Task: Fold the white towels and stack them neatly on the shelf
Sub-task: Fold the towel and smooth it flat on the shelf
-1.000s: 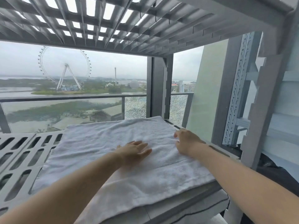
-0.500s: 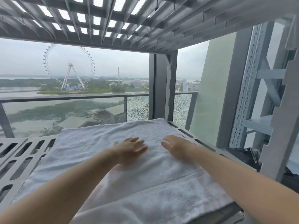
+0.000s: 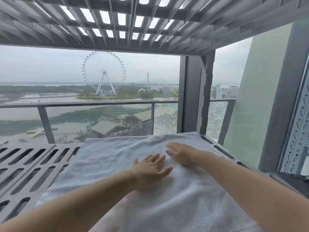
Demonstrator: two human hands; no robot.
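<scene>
A folded white towel (image 3: 117,158) lies flat on the right part of the grey slotted shelf (image 3: 30,166). My left hand (image 3: 150,169) rests palm down on the towel's middle, fingers spread. Just beyond it and to the right, my right hand (image 3: 182,153) also lies flat on the towel with its fingers apart. Neither hand grips the cloth. The towel's near edge runs out of view below my arms.
Another slotted shelf board (image 3: 127,19) hangs close overhead. A grey corner post (image 3: 206,97) stands at the back right, and a perforated metal upright (image 3: 299,134) at the far right. Behind the shelf is a glass balcony railing (image 3: 87,104).
My right hand slid from the towel's right edge toward the middle, beside my left hand. The view tilted upward and closer to the shelf.
</scene>
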